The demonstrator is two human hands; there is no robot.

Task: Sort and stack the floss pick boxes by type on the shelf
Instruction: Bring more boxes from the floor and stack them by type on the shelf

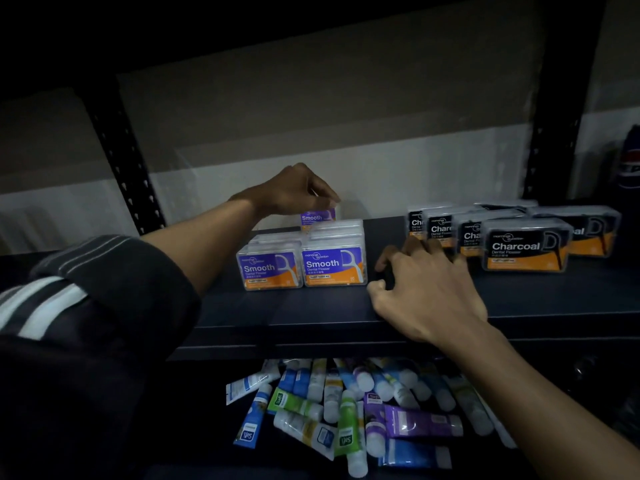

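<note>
The fingers of the left hand (294,190) cover the top of the rear Smooth box (318,218), and the front Smooth boxes (334,266) hide its lower half. The right hand (429,289) blocks the bases of the back Charcoal boxes (441,230), whose overlapping labels show only part-words. The shelf (294,317) lip hides the far ends of the tubes (346,410), and a dark thing (628,168) is cut by the right edge

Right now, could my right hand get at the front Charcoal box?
Probably yes. The right hand is open over the shelf just left of the front Charcoal box, with only bare shelf between them.
</note>
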